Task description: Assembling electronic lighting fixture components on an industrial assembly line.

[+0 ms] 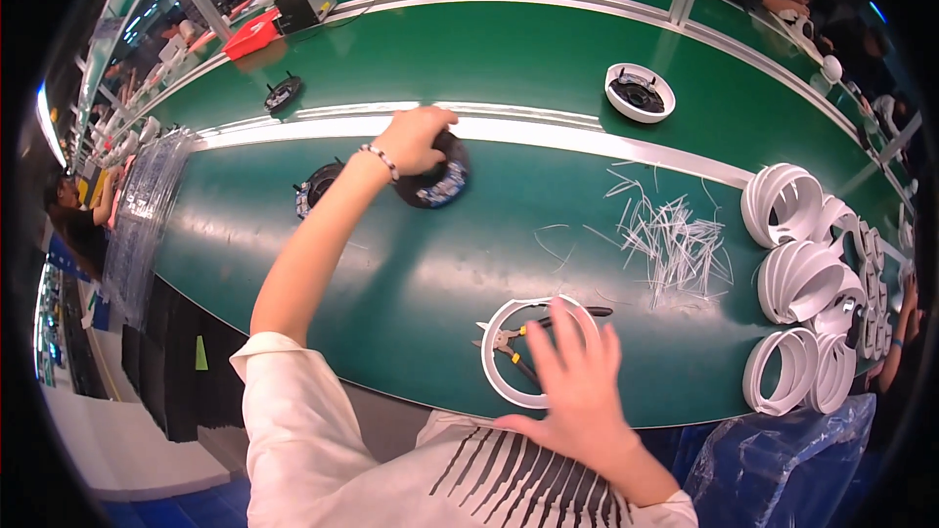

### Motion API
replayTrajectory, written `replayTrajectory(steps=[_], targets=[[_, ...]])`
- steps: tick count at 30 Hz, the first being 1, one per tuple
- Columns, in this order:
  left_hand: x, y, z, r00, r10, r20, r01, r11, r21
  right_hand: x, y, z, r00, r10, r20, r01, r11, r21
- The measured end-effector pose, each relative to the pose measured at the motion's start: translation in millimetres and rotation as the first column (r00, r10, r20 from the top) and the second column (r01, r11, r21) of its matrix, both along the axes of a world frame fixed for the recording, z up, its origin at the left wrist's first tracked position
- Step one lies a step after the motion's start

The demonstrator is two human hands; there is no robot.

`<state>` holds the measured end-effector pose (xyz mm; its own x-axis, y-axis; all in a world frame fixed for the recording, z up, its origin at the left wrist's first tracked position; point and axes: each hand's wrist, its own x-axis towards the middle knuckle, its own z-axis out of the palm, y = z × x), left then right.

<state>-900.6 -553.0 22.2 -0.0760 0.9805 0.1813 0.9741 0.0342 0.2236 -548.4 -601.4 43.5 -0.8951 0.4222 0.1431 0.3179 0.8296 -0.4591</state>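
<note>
Reaching far out over the green tabletop [411, 274], the left hand [413, 137] has its grip closed down over the top of a round black part [435, 176], fingers curled around the upper edge so that only the lower rim, with small coloured marks, shows beneath the palm. Just left of that grip a second round black part [315, 186] lies flat on the tabletop, apart from the hand, and further off to the upper left a small black disc [283, 94] sits on the far belt.

As a judgement, the arm is stretched long and the hold is from above only, so the black part could slip or tip if lifted quickly; dragging it leftward could also knock its neighbour.

Moving right, the right hand [577, 376] lies flat with fingers spread, its grip open and holding nothing, resting on a white ring [494, 372] near the tabletop's close edge. Under its fingertips lie pliers [507, 340] with yellow and black handles, partly inside the ring; a careless press there could shove the ring off the edge. Right of this grip is a scatter of thin white strips [675, 244], then stacks of white rings [797, 279]; a white round housing [640, 92] sits well beyond
</note>
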Motion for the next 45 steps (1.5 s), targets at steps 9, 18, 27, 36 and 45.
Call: replayTrajectory(steps=[9,18,27,36,45], targets=[[36,-4,-7,0.992,0.105,0.073,-0.099,0.991,-0.087,4,-1,7,0.973,-0.210,0.096,0.209,0.978,0.021],[65,-8,-12,0.614,0.247,0.750,-0.160,0.969,-0.189,-3,1,-2,0.964,-0.211,0.163,0.225,0.972,-0.068],[125,-6,1,0.051,-0.077,0.996,-0.180,0.980,0.085,1,20,-5,0.882,-0.162,-0.442,0.044,0.963,-0.266],[181,0,-10,-0.742,-0.085,0.666,0.023,0.988,0.152,-29,84,-3,0.730,-0.283,-0.622,0.316,0.947,-0.060],[186,-1,-13,-0.843,0.144,0.519,0.227,0.969,0.098,-24,89,-19,0.822,-0.136,-0.552,0.050,0.985,-0.168]])
